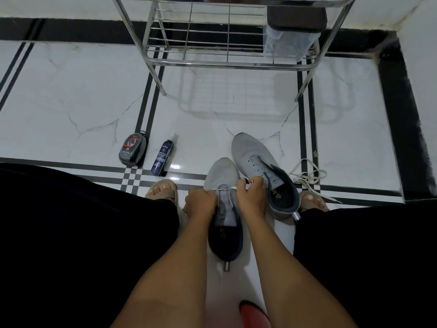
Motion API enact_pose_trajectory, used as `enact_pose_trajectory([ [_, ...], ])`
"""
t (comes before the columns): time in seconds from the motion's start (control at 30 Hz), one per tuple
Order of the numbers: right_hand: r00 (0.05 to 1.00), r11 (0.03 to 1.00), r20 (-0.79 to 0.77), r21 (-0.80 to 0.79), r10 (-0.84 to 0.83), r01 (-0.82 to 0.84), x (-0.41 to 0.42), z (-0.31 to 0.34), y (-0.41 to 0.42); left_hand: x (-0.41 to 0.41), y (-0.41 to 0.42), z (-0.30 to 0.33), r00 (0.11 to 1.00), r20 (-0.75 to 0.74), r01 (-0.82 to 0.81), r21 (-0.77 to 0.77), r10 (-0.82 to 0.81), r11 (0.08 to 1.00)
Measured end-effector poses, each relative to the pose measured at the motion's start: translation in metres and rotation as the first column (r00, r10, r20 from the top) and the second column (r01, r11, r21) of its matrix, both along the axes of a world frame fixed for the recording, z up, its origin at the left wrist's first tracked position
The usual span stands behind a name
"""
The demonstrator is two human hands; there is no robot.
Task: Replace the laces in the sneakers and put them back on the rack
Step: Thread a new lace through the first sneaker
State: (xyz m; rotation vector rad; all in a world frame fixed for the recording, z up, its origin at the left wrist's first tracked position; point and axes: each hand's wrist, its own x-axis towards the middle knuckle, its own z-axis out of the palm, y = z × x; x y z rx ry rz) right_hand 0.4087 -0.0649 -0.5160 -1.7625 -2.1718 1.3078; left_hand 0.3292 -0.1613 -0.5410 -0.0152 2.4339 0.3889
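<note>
- Both hands, left (201,202) and right (250,194), pinched a thin white lace (224,189) over the near grey mesh sneaker (221,176) on glossy marble floor (71,95)
- Second sneaker (254,152) lay unlaced beside it
- Steel wire rack (227,65) stood behind

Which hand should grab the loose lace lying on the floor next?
Probably the right hand. The loose lace lies on the floor to the right, past the unlaced sneaker. The left hand sits on the far side of the near sneaker.

Two sneakers (238,183) before rack (227,65), bottles (147,153) left, lace (307,176) right
</note>
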Motion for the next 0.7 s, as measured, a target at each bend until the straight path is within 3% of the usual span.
enact_pose_trajectory([
  [0.2, 0.992, 0.995, -0.099, 0.065, 0.078, -0.072, -0.009, 0.036, 0.010, -0.020, 0.009, 0.051, 0.996, 0.091, -0.035, 0.240, 0.013, 0.970],
  [0.37, 0.952, 0.989, -0.276, 0.095, 0.135, -0.113, -0.019, 0.088, 0.020, -0.034, 0.020, 0.129, 0.998, 0.055, -0.054, 0.441, 0.033, 0.896],
  [0.5, 0.884, 0.987, -0.444, 0.120, 0.147, -0.104, -0.030, 0.148, 0.027, -0.047, 0.024, 0.194, 0.995, -0.072, 0.091, 0.492, -0.064, 0.866],
  [0.7, 0.801, 0.972, -0.555, 0.187, 0.224, -0.143, -0.051, 0.259, 0.055, -0.069, 0.034, 0.283, 0.928, -0.269, 0.355, 0.442, -0.256, 0.824],
])
